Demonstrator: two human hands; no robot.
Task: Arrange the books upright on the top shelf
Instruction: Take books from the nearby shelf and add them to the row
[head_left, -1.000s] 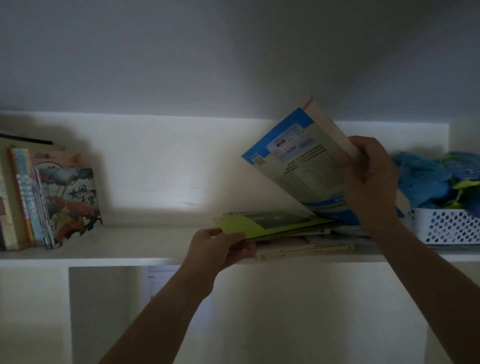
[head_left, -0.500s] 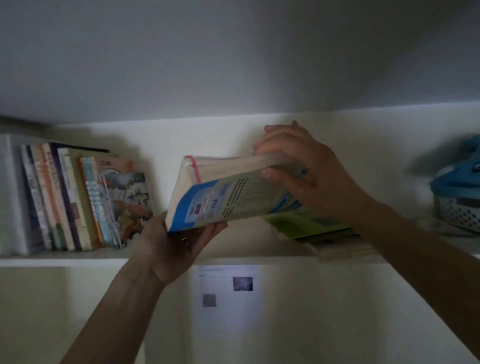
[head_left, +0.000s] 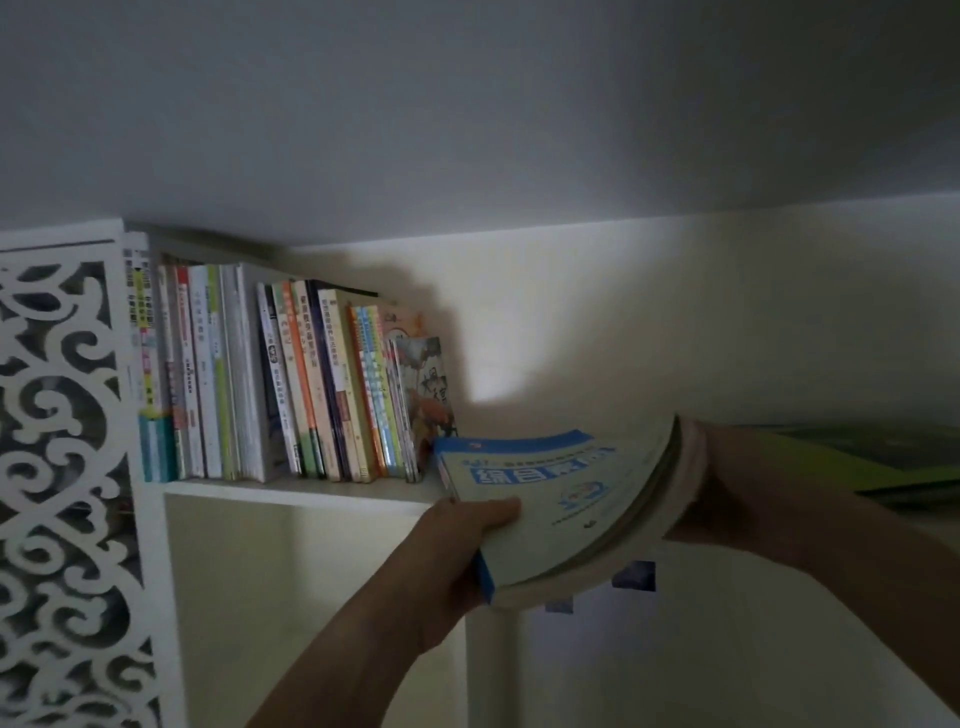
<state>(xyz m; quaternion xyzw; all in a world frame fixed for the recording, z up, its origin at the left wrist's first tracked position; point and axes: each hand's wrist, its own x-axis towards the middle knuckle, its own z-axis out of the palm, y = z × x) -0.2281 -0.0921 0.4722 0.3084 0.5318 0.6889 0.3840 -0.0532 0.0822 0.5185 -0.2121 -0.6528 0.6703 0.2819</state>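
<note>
Left grip under book's corner

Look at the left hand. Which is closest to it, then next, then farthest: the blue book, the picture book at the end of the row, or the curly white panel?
From the left hand, in the head view:
1. The blue book: the hand grips its lower left corner.
2. The picture book: upright at the row's right end, just above the hand.
3. The curly white panel: far left, beyond the whole row.
</note>
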